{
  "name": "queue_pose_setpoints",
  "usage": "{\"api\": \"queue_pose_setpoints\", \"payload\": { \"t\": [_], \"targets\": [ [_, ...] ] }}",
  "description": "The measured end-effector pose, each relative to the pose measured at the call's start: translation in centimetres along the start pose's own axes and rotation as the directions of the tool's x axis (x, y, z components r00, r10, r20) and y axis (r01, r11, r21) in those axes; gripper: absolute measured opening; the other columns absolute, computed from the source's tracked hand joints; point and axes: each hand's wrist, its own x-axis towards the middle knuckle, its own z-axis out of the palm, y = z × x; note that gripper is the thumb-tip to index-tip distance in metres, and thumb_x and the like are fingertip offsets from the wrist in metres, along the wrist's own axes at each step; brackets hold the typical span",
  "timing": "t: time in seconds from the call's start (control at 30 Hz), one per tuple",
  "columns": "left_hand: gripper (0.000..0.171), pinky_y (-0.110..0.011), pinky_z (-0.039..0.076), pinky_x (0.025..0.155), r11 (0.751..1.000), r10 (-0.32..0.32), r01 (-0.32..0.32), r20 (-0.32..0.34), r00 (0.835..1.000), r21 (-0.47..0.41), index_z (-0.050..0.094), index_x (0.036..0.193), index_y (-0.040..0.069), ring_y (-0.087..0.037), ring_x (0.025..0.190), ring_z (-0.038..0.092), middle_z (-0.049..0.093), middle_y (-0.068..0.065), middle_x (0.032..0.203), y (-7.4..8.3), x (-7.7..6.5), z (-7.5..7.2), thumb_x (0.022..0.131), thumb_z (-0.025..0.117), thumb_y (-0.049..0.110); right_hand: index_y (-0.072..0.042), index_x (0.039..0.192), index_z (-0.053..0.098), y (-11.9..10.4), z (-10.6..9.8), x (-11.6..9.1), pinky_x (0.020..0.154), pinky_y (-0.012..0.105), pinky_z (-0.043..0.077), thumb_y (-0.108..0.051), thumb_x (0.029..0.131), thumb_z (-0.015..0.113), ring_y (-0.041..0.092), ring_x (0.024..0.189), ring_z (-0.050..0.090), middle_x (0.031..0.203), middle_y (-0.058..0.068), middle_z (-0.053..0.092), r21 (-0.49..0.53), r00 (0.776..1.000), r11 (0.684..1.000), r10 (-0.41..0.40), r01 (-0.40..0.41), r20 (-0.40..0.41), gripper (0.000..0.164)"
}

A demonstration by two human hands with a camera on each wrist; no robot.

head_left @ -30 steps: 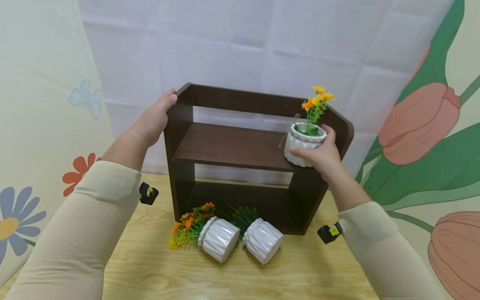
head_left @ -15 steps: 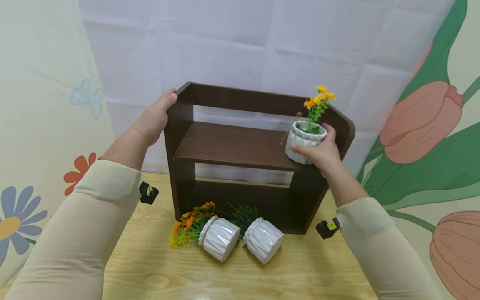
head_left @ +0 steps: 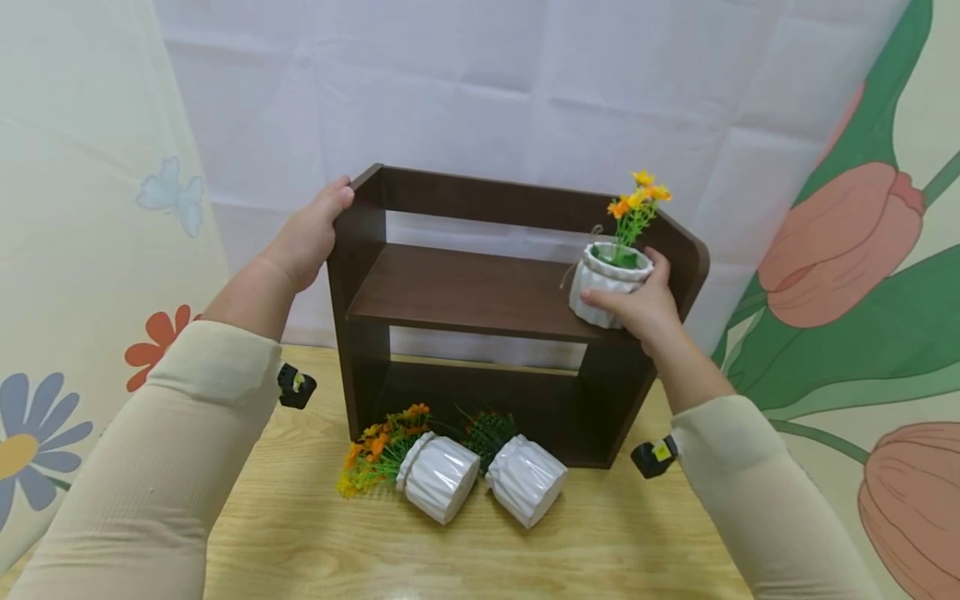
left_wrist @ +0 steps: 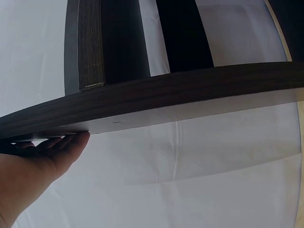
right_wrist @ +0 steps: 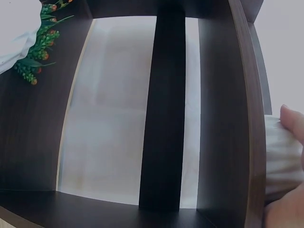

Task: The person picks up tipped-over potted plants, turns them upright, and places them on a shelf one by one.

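Observation:
A white ribbed flowerpot (head_left: 600, 293) with yellow and orange flowers (head_left: 637, 200) stands upright at the right end of the upper shelf. My right hand (head_left: 637, 302) grips it, thumb across the front and fingers round the right side. In the right wrist view only part of that hand (right_wrist: 290, 199) shows, beside the white pot (right_wrist: 280, 159). My left hand (head_left: 306, 237) rests against the outer left side of the dark brown shelf unit (head_left: 457, 292), near its top. In the left wrist view its fingers (left_wrist: 71, 148) lie against the panel's outer face.
Two more white flowerpots lie tipped over before the lower shelf: the left pot (head_left: 438, 477) has orange and yellow flowers, the right pot (head_left: 527, 481) dark green sprigs with red tips. The unit stands on a wooden table (head_left: 465, 558) before a white cloth (head_left: 465, 83).
The flowerpot in my right hand has shifted very slightly back on the upper shelf since a second ago. The left hand and the tipped pots stay in place.

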Motion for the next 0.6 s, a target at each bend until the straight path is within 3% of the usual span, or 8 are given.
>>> {"api": "queue_pose_setpoints", "payload": {
  "t": [0.6],
  "targets": [
    [0.063, -0.051, -0.006, 0.123, 1.000, 0.008, -0.008, 0.003, 1.000, -0.017, -0.006, 0.159, 0.023, -0.021, 0.152, -0.014, -0.011, 0.000, 0.166, -0.13, 0.21, 0.05, 0.104, 0.013, 0.049, -0.024, 0.156, -0.009, 0.11, -0.60, -0.64, 0.118, 0.047, 0.029, -0.036, 0.076, 0.083, 0.033, 0.144, 0.029, 0.161, 0.017, 0.020, -0.027, 1.000, 0.999, -0.023, 0.023, 0.000, 0.122]
  ]
}}
